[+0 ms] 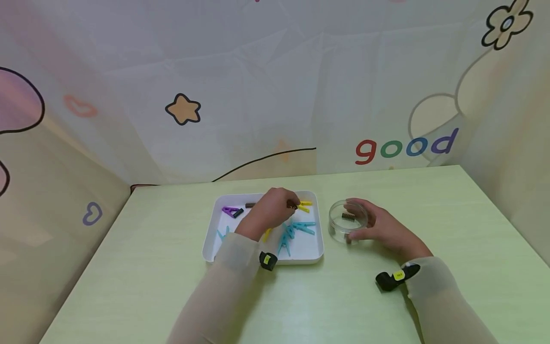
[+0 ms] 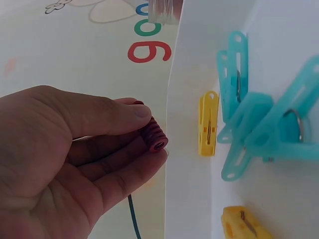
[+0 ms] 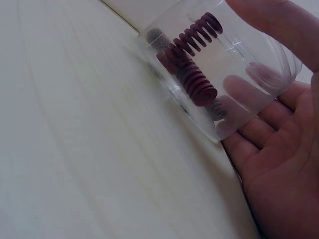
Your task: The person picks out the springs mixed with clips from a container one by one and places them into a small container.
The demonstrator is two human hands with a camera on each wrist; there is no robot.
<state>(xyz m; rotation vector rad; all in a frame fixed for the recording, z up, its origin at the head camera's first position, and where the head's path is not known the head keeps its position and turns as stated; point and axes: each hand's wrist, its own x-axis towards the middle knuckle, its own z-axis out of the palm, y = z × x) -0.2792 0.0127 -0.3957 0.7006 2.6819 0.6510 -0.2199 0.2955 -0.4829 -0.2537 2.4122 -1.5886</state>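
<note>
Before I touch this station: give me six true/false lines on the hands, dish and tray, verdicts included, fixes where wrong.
1. The left hand pinches a dark red coil spring. True.
2. The right hand grips a clear round dish. True.
3. That dish is empty. False: coil springs lie in it.
4. Turquoise clothespins lie in the white tray. True.
5. From the person's side, the tray sits right of the dish. False: it sits left of it.
6. The only clothespins in the tray are turquoise. False: a purple clothespin and yellow clothespins lie there too.
</note>
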